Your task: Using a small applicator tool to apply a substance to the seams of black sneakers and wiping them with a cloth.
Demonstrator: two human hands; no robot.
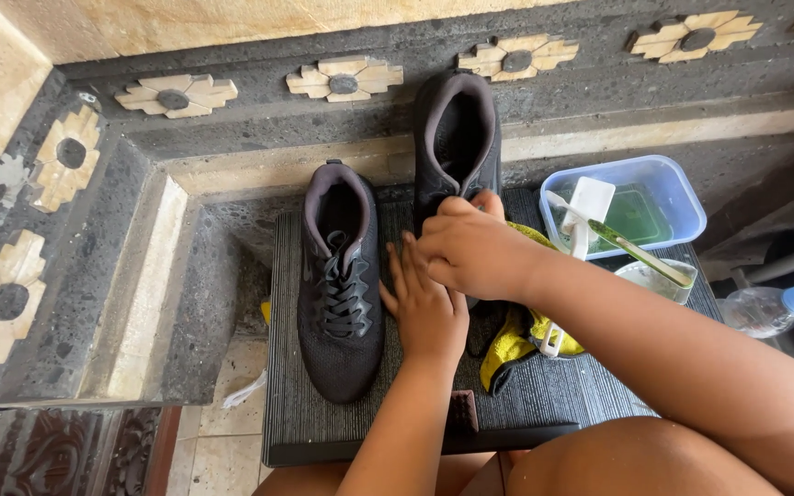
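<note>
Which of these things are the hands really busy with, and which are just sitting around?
In use:
- left hand and right hand, both on the unlaced black fabric shoe

Lying about:
- laced black mesh shoe
- yellow cloth
- clear plastic tub of green water
- white brush
- small white cup
- clear plastic bottle with blue cap

A clear blue-rimmed plastic tub (668, 193) of green liquid is sitting at two o'clock, a blue-capped plastic bottle (769, 309) lying at three o'clock, a laced black mesh shoe (340, 285) resting centre-left.
</note>
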